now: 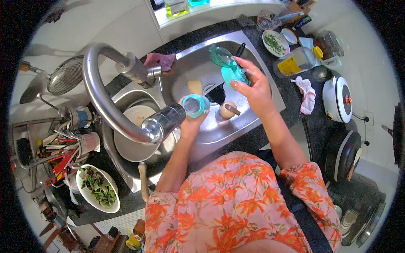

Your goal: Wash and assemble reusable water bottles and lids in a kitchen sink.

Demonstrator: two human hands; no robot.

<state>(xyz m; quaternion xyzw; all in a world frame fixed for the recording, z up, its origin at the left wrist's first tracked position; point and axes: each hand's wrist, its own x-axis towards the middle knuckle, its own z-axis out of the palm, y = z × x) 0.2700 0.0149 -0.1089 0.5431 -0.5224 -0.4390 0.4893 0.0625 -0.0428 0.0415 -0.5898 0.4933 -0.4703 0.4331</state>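
My left hand [192,126] is closed around a bottle with a turquoise threaded rim [196,106], its open mouth just beside the end of the faucet's spray head [164,122]. Over the larger sink basin [180,69], my right hand [255,87] grips a turquoise plastic lid [232,74] with a translucent part [224,56] on top. Below the hands, a beige round container with a brown loop [227,110] rests in the basin. A black item [216,94] lies by the drain, beside a pale yellow sponge or block [194,87].
A pan with a wooden handle [143,182] sits in the smaller basin. Leafy greens fill a white bowl [116,197] at left, near a utensil holder [89,142]. On the right stand a plate of chopped greens [275,42], a yellow-capped bottle [297,61] and a white cooker [337,99].
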